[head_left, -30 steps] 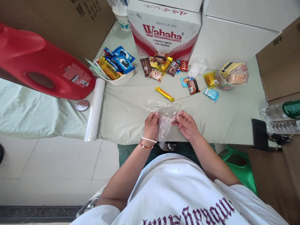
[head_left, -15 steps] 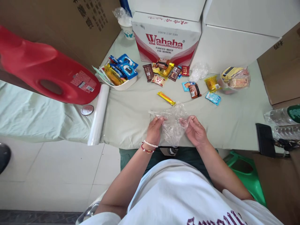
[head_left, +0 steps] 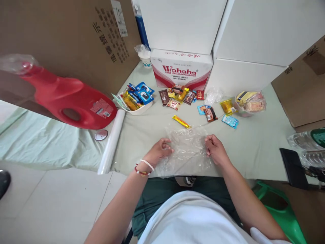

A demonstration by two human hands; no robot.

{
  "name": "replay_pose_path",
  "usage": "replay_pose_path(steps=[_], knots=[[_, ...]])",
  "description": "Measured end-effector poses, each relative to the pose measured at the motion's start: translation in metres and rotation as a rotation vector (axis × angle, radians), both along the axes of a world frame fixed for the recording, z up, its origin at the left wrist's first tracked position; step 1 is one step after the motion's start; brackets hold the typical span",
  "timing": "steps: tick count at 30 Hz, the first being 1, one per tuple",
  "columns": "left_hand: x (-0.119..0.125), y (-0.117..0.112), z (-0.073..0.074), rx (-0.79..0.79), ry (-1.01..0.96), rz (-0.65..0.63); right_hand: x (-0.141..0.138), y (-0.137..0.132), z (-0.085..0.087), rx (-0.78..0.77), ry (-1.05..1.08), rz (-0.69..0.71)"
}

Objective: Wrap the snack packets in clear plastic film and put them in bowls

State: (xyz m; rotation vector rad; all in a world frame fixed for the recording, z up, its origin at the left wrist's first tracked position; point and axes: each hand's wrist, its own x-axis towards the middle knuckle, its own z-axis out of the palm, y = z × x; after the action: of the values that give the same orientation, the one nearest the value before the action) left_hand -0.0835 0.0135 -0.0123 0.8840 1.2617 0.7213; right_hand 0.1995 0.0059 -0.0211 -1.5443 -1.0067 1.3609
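Observation:
A clear plastic bag [head_left: 186, 150] lies spread on the pale green cloth of the table [head_left: 142, 132] at its front edge. My left hand [head_left: 158, 152], with bead bracelets at the wrist, pinches the bag's left edge. My right hand [head_left: 215, 150] pinches its right edge, fingers curled. Just beyond the bag lies a yellow snack bar [head_left: 181, 121]. Farther back sit several small wrapped snacks [head_left: 177, 95] and a white dish [head_left: 137, 100] heaped with blue and yellow packets.
A roll of clear film [head_left: 111, 142] lies at the left by a red jug [head_left: 68, 101] and a metal lid [head_left: 101, 135]. A Wahaha carton [head_left: 181, 69], white boxes and cardboard stand behind. Bagged snacks [head_left: 250, 101], water bottles [head_left: 307, 142] and a black phone [head_left: 291, 167] are at the right.
My hands have drawn apart and lowered, so the crumpled bag is now stretched flat on the cloth. The camera has tilted up, showing more of the boxes behind.

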Motion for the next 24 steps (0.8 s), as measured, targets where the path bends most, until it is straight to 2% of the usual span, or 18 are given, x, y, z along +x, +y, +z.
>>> replay_pose_path(steps=[3, 5, 7, 9, 10, 12, 14, 16, 18, 20, 22, 24], knots=[[-0.028, -0.004, -0.005, 0.062, 0.186, 0.21, 0.003, -0.006, -0.01, 0.028, -0.188, 0.048], [-0.042, -0.012, -0.001, 0.135, 0.384, 0.354, 0.004, -0.011, -0.013, 0.056, -0.343, 0.09], [-0.044, -0.023, 0.012, 0.28, 0.607, 0.512, 0.002, -0.015, -0.013, 0.097, -0.49, 0.118], [-0.03, -0.038, 0.029, 0.504, 0.768, 0.6, -0.003, -0.016, -0.012, 0.154, -0.607, 0.127], [-0.018, -0.046, 0.036, 0.627, 0.799, 0.571, -0.006, -0.016, -0.011, 0.182, -0.653, 0.13], [0.01, -0.059, 0.04, 0.845, 0.792, 0.33, -0.012, -0.018, -0.009, 0.236, -0.72, 0.133], [0.036, -0.064, 0.03, 0.932, 0.789, 0.023, -0.013, -0.022, -0.008, 0.279, -0.753, 0.133], [0.05, -0.059, 0.009, 0.875, 0.851, -0.163, -0.007, -0.028, -0.008, 0.304, -0.767, 0.117], [0.053, -0.051, -0.015, 0.8, 0.926, -0.228, 0.007, -0.036, -0.009, 0.295, -0.761, 0.09], [0.049, -0.045, -0.032, 0.768, 0.968, -0.249, 0.026, -0.04, -0.01, 0.229, -0.731, 0.06], [0.043, -0.044, -0.038, 0.773, 0.983, -0.267, 0.042, -0.038, -0.012, 0.136, -0.687, 0.012], [0.04, -0.044, -0.036, 0.786, 0.992, -0.286, 0.05, -0.026, -0.014, 0.082, -0.644, -0.036]])
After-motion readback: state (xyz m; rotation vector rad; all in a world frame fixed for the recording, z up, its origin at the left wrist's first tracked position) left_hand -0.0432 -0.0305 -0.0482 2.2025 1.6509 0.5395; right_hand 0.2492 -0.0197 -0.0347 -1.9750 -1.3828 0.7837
